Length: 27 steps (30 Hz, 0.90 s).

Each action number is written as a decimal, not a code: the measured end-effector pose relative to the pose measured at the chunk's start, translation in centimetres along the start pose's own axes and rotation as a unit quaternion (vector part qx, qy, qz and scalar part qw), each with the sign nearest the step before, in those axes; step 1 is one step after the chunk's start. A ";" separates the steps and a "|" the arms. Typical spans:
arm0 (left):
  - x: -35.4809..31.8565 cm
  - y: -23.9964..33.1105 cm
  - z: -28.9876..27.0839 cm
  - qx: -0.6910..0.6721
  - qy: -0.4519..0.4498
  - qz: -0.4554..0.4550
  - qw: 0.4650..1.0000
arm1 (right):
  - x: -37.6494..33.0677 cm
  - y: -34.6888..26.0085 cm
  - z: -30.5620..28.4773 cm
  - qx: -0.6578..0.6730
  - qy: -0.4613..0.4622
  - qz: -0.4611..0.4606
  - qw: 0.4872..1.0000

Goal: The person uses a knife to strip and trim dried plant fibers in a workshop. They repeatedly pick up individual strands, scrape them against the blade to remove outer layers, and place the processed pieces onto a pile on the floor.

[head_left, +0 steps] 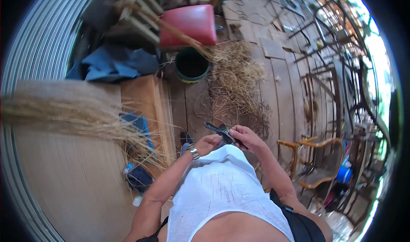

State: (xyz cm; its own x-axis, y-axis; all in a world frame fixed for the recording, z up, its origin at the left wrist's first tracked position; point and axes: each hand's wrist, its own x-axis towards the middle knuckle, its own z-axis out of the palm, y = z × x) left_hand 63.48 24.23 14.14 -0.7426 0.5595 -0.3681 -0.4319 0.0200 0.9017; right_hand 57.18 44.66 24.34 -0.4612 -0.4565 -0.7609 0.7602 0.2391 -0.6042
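In front of my waist, my right hand (248,138) is closed around a slim black tool (212,127) with a shiny metal part near its middle. Its far end points up and to the left; whether it is a knife or shears I cannot make out. My left hand (207,145), with a metal-band watch (193,151) on its wrist, is closed right beside the tool. Its fingertips are pinched together against or near the metal part. What sits between them is too small to tell.
Long straw-like fibres (81,120) lie across the wooden board (64,178) at left. Ahead are a dark bucket (192,65), a red-cushioned seat (188,24) and a heap of dry fibre (239,73) on the plank floor (279,92). A wooden chair frame (316,182) stands at right.
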 end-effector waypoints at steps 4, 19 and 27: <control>2.7 -2.9 -2.4 -0.294 0.157 -0.069 0.940 | -2.2 4.9 -10.4 -0.065 0.054 0.047 0.995; 28.6 9.3 -3.6 0.328 0.235 -0.041 0.914 | -9.6 29.3 -32.5 -0.011 0.380 0.194 0.905; 42.1 22.3 -5.5 0.320 0.216 0.111 0.916 | -3.4 21.9 -31.9 0.005 0.417 0.083 0.905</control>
State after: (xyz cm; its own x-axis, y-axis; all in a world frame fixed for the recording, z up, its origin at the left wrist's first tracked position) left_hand 19.75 43.71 17.48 -0.9688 0.2307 -0.0905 0.0394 0.5041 0.8628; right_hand 60.78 78.76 6.18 -0.5223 0.3920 -0.7573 0.8528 0.2359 -0.4660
